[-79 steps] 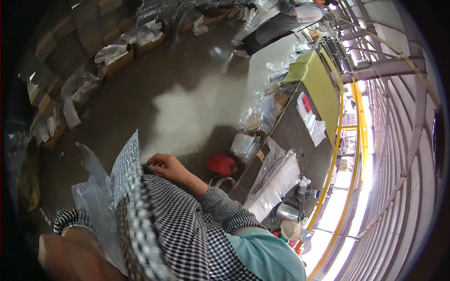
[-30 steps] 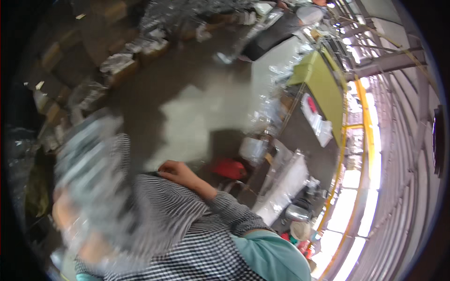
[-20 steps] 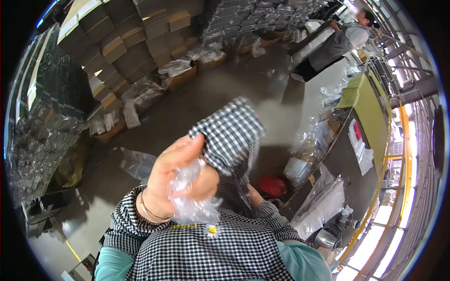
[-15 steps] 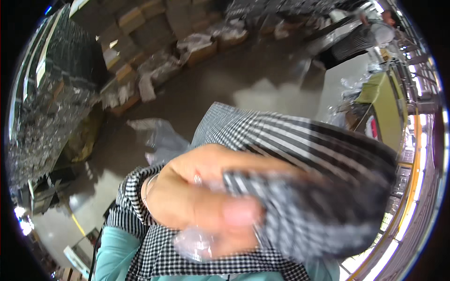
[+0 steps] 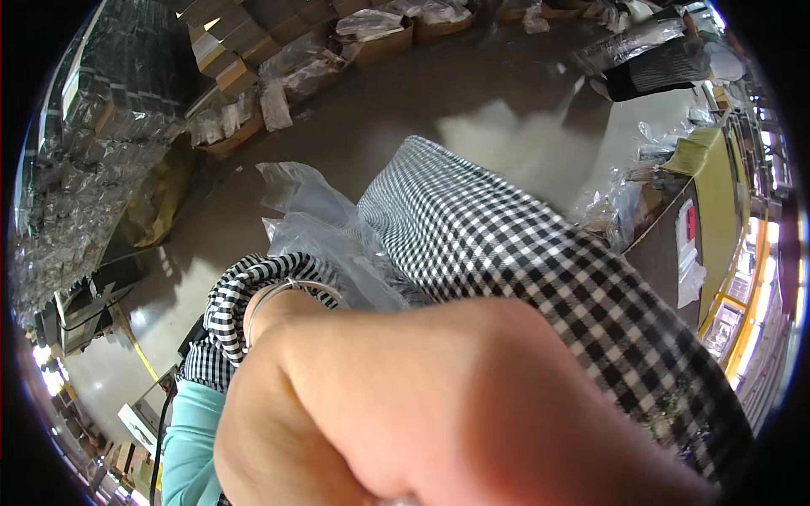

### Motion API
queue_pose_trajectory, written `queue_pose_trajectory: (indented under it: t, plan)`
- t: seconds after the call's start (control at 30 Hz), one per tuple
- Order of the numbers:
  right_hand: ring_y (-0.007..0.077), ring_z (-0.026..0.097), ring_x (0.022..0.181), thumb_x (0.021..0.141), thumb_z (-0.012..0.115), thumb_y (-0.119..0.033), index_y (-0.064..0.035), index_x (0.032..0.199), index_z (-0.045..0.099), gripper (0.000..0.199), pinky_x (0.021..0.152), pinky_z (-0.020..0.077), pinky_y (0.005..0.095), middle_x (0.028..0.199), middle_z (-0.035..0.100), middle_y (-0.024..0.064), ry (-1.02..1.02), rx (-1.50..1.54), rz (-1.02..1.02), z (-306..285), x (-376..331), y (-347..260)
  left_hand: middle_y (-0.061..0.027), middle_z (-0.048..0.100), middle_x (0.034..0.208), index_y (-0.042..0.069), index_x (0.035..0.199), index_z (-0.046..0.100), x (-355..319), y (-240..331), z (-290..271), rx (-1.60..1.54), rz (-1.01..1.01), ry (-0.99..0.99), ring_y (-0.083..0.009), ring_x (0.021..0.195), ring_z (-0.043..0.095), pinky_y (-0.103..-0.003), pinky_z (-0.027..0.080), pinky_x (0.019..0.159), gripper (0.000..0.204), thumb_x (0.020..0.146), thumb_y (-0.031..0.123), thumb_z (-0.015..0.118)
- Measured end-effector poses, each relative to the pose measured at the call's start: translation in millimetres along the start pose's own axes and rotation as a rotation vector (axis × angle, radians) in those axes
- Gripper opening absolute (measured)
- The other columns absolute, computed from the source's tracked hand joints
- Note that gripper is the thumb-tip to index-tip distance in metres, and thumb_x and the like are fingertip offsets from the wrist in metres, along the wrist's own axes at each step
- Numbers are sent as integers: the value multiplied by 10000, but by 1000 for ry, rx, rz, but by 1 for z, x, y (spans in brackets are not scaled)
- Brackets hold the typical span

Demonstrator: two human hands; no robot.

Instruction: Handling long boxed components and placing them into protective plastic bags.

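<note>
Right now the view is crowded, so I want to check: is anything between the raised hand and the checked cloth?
Nothing visible. The left hand fills the lower frame close to the camera, and the black-and-white checked cloth runs straight out from it. A clear plastic bag lies beside the wrist, not between. The grip itself is hidden.

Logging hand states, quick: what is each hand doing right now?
Left hand: closed into a fist close to the camera, seemingly gripping the black-and-white checked cloth; clear plastic bag lies just behind it.
Right hand: not in view.

Warehouse, stacked cardboard boxes (image 5: 228, 42), concrete floor (image 5: 405, 110)
</note>
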State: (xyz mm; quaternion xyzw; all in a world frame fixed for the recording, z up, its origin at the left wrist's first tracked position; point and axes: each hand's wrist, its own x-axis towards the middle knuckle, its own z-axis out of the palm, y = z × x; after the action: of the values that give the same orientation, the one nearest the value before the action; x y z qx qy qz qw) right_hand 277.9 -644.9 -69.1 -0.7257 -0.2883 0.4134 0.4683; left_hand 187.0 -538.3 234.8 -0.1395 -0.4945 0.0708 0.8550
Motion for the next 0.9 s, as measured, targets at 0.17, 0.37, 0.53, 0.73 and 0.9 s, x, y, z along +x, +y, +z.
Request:
queue_pose_trajectory:
  t: [0.17,0.37,0.53,0.73,0.9]
  plan:
    - [166,670,796,931,624,-103,31,1046,662,180,744,534,281,884,707,69,153,88,80,0,-34,-139,-129,642,801,-87,1105,594,11,22,0,230,-189,70,-147,690,616,-271,497,601,227,922,-5,489]
    - [161,671,798,932,620,-95,27,1044,664,171,742,534,281,889,706,74,121,75,60,17,-27,-105,-123,646,813,-78,1090,603,24,37,8,451,-290,98,-151,724,620,-278,500,629,211,927,19,512]
    - [157,671,800,933,617,-89,24,1042,665,163,741,535,281,894,705,77,133,17,74,19,-22,-91,-118,649,823,-70,1077,610,22,63,25,508,-262,111,-153,753,623,-284,504,653,199,931,39,531]
    - [152,671,803,934,614,-81,20,1040,667,155,739,536,282,899,704,82,102,-24,79,54,2,-92,-112,653,835,-60,1062,619,14,80,54,622,-164,118,-156,788,626,-291,507,681,188,936,64,554]
    - [148,672,805,935,611,-74,17,1038,669,149,737,537,282,903,702,86,96,-77,117,79,21,-90,-107,656,845,-53,1049,626,18,117,87,781,-10,153,-159,816,629,-297,510,704,183,940,84,573]
